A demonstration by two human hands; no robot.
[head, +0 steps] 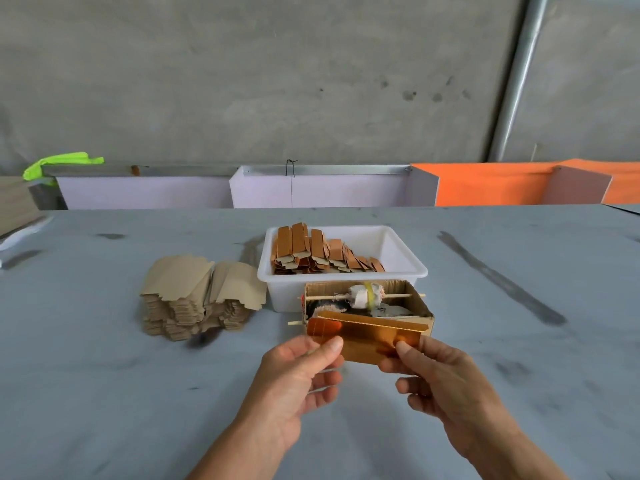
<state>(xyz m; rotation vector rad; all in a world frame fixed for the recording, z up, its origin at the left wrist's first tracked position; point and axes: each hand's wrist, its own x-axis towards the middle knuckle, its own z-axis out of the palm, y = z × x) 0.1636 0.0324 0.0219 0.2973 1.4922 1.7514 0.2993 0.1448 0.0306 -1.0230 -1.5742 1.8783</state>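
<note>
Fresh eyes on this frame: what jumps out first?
A shiny orange card sits centre frame, pinched at its ends by the left hand and the right hand, in front of a small cardboard box with a wrapped roller on a stick. Behind that, a white tub holds folded orange pieces, with a stack of tan card blanks to its left. A bright orange panel stands at the back right.

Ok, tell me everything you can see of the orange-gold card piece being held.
The orange-gold card piece is a glossy, foil-looking strip of thin card, its top edge folded into a narrow flap, with faint creases near its left end. It is held roughly level above the table, just in front of the cardboard box. The left hand pinches its lower left corner, the right hand its lower right, thumbs facing the camera.
</note>
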